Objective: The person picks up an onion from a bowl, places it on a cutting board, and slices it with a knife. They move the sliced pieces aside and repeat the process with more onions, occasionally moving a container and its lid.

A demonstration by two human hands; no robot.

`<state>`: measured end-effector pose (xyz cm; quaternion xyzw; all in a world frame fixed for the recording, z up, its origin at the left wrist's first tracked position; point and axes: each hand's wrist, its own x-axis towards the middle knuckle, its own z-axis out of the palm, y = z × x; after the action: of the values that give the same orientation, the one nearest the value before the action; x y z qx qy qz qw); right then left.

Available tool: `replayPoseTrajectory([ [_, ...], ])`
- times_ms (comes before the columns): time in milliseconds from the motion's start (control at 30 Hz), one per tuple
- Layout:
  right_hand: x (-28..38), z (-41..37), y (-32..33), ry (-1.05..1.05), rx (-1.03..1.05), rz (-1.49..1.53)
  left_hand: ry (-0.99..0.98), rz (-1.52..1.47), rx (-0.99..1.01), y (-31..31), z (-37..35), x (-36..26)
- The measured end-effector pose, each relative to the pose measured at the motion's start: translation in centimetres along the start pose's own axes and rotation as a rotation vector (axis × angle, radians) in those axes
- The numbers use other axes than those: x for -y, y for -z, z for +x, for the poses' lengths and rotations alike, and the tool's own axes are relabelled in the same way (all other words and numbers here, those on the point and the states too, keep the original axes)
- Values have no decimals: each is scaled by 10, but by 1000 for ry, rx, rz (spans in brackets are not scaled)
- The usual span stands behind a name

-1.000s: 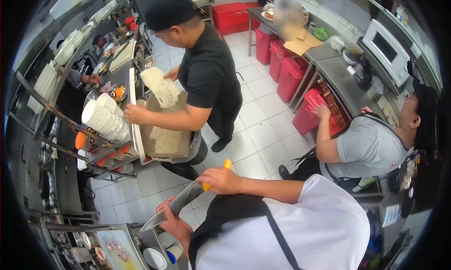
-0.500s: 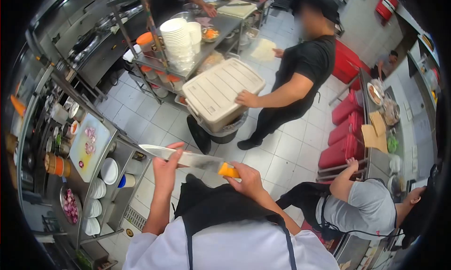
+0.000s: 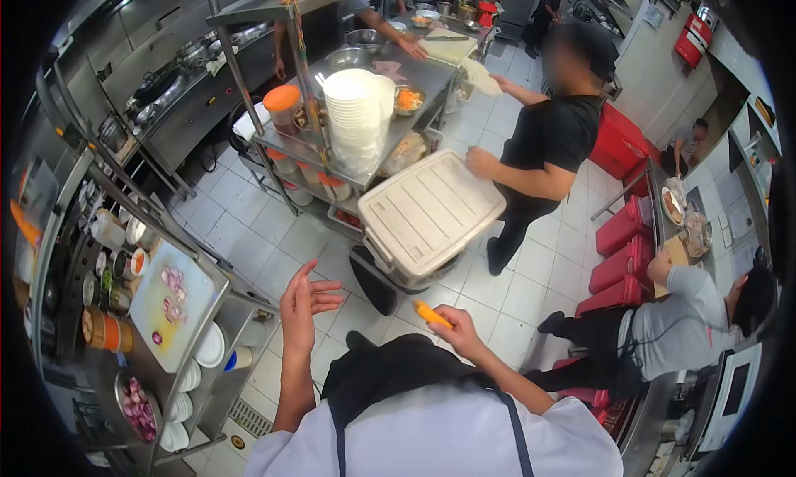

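My right hand point(image 3: 461, 332) is closed around the orange handle of a knife point(image 3: 431, 314); its blade can hardly be made out at this angle. My left hand point(image 3: 305, 304) is raised with its fingers spread, apart from the knife, and holds nothing. Beyond my hands is a large beige lidded box point(image 3: 433, 213), above a dark bin. To my left, a white cutting board point(image 3: 176, 307) on a steel counter bears chopped onion pieces point(image 3: 173, 284). Near it sits a metal bowl of red onions point(image 3: 138, 406).
A person in black point(image 3: 551, 145) stands beside the box. Another in a grey shirt point(image 3: 676, 319) is at the right, near red bins point(image 3: 618, 257). Steel shelving point(image 3: 332, 158) with stacked white containers point(image 3: 352, 112) stands ahead. Plates point(image 3: 211, 345) fill the left shelf.
My left hand has let go of the blade and opened. The knife has turned in my right hand. The view has shifted, and the person in black has moved their hand along the box.
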<state>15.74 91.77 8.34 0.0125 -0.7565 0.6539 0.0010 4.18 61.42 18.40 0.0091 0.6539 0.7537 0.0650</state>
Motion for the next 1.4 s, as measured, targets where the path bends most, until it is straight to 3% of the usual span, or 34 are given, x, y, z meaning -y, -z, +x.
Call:
replayPoseTrajectory([
  [100,9,35,5,-152,-118,156,-21,95,-16,32,35,-3],
  [300,23,103,19,-178,-303,295,18,190,7,86,82,3],
  [400,42,135,35,-256,-230,421,35,190,8,96,98,9],
  [500,31,172,63,-387,-31,785,46,186,-13,98,105,19],
  [700,13,254,123,-428,109,911,73,174,-140,97,108,34],
  [833,20,314,167,-407,-35,571,148,160,-251,87,118,48],
  [933,24,373,204,-299,-245,109,182,184,-295,62,143,56],
  [1033,-28,454,254,-123,-361,-130,194,239,-313,34,166,70],
  [1167,-86,568,315,-49,-450,-590,270,349,-376,-1,169,97],
  [1400,-158,724,350,-196,-422,-754,493,500,-513,-38,136,123],
])
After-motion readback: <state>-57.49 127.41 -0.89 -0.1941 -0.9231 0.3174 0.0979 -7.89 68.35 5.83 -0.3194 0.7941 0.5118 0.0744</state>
